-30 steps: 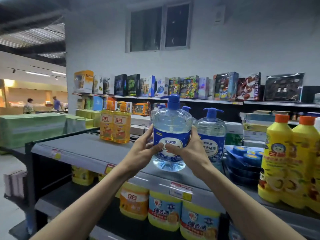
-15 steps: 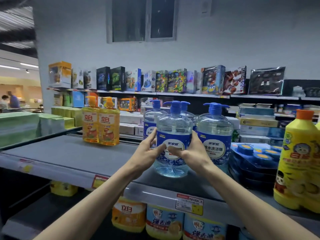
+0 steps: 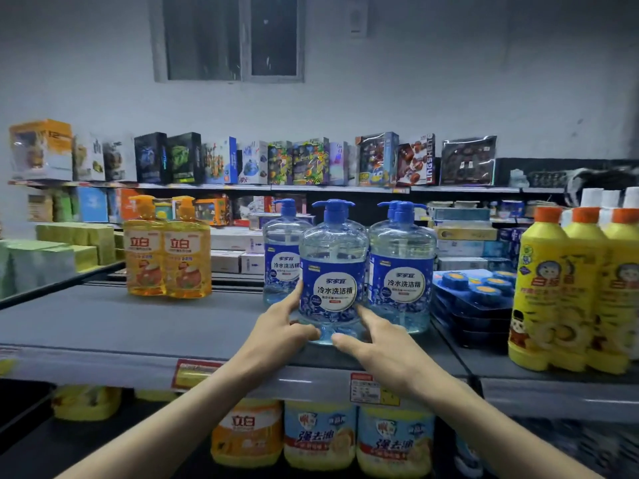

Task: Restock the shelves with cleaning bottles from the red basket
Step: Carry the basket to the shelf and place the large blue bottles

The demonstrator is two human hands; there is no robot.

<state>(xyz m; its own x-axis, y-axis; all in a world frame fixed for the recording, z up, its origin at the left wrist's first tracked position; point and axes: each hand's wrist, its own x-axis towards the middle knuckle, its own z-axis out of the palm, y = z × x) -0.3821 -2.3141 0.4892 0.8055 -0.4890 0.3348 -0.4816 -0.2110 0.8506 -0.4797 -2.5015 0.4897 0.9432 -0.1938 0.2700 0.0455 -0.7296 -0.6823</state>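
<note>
Although both hands are on it, the blue-labelled bottle [image 3: 333, 271] already stands upright on the grey shelf [image 3: 138, 326], with its base flat and its label facing out. It sits just in front of two matching pump bottles, the rear bottle [image 3: 281, 257] behind it to the left and the neighbour bottle [image 3: 403, 271] close on its right. Whether it touches either one I cannot tell.

The left hand [image 3: 287, 326] lies against the bottle's lower left side, fingers mostly straight and thumb at the front of the base. The right hand [image 3: 377, 337] mirrors it on the lower right. Neither hand wraps round the bottle, so they look to be steadying or nudging it rather than carrying it.

This bottle seems as good as placed, with only a last squaring-up and letting go left to do. A wide bare stretch of shelf runs between this group and the orange bottles [image 3: 167, 250], so there is room for more stock. The red basket is out of view, so I cannot tell how many bottles are left to shelve.
</note>
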